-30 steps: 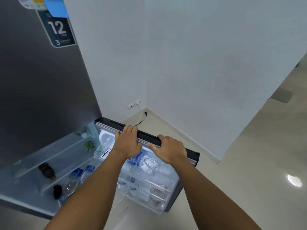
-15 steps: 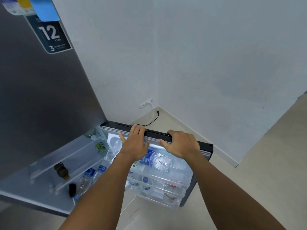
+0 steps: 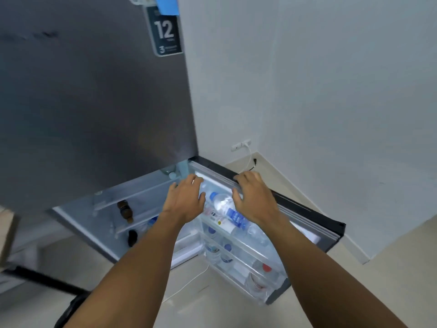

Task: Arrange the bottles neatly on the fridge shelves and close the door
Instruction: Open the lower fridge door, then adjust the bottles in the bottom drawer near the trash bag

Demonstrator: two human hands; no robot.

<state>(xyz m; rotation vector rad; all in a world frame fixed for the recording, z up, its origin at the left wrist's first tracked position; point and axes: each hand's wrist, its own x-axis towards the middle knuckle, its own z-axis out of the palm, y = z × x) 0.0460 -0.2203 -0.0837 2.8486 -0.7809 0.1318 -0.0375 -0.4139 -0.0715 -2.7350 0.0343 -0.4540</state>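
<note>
Looking down from the head cam: both hands are spread open and holding nothing. Left hand (image 3: 185,201) hovers over the fridge shelves, right hand (image 3: 254,197) has fingertips at the open door (image 3: 307,215) top edge. A water bottle (image 3: 228,210) lies on its side in the door rack, right between them.

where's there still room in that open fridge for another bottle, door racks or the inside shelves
Inside shelves: bare stretches beside the brown bottle and the dark one. Door racks are crowded: a lying water bottle between both hands, left hand and right hand, more bottles below.
</note>
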